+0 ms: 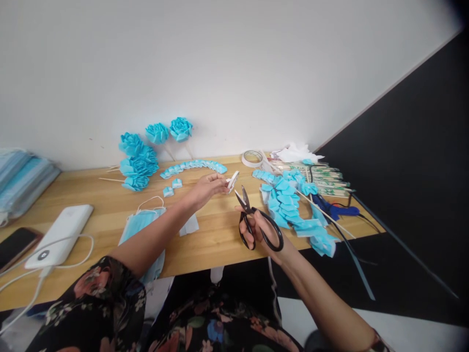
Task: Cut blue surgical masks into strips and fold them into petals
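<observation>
Over the middle of the table, my left hand pinches a small folded white strip between its fingertips. Black-handled scissors are in my right hand, fingers through the loops. Their blades stand slightly apart, pointing up towards the white strip without visibly touching it. Beyond my left hand lies a curved row of folded light-blue pieces, with two loose folded pieces closer to me. A white piece of material lies under my left forearm, which also partly covers a blue face mask.
Several blue fabric flowers on sticks are at the back left. A tape roll, blue fabric pieces, wrapped chopsticks and a blue glue gun crowd the right. Stacked masks, a power bank and a phone lie left.
</observation>
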### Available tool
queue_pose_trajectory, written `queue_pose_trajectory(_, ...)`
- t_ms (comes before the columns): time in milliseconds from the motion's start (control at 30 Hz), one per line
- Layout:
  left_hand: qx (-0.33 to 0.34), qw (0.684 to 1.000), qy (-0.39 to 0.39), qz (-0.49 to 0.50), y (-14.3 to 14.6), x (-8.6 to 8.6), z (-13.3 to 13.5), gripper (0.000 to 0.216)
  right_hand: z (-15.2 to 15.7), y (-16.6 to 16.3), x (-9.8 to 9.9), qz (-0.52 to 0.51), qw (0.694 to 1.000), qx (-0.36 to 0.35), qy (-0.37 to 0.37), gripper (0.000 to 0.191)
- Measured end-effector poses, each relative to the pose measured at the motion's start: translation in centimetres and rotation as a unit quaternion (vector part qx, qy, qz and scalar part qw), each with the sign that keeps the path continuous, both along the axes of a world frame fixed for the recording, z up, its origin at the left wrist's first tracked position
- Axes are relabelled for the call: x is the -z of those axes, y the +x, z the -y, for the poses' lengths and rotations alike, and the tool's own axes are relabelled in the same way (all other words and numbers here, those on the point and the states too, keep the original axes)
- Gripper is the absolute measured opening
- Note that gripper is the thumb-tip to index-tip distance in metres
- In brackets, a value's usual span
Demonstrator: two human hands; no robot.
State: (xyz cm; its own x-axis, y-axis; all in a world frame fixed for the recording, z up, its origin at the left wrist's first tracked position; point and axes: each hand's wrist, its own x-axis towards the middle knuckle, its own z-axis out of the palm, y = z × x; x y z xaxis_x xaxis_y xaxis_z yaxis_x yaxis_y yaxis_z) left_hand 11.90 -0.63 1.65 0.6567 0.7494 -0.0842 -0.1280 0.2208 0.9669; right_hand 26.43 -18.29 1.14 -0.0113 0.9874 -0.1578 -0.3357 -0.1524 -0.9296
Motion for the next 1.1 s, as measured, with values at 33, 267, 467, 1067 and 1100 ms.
queue_pose_trajectory(33, 0.003, 1.0, -0.009, 0.008, -0.2, 0.0, 0.2, 0.027, -0.2, -0.1, -0.1, 0.002, 1.0, -0.003, 0.0, 0.057)
queue_pose_trajectory(267, 0.024, 0.999, -0.04, 0.009, -1.4, -0.7, 1.1, 0.026, -1.3, -0.4, -0.8, 0.041, 0.999, -0.013, -0.006, 0.059)
queue_pose_trajectory(467, 0.046, 0.998, -0.038, 0.01, -1.9, -0.6, 1.2, 0.025, -1.7, -0.8, -1.8, 0.079, 0.997, -0.021, -0.004, 0.057)
queue_pose_trajectory(1067, 0.034, 0.999, 0.041, -0.006, -2.4, -0.2, 1.0, 0.021, -1.7, -1.0, -1.2, 0.118, 0.993, -0.01, 0.003, 0.06)
queue_pose_trajectory(1100, 0.028, 0.998, 0.061, -0.014, -2.3, -0.1, 0.8, 0.019, -1.7, -1.0, -1.3, 0.115, 0.993, -0.013, 0.003, 0.061)
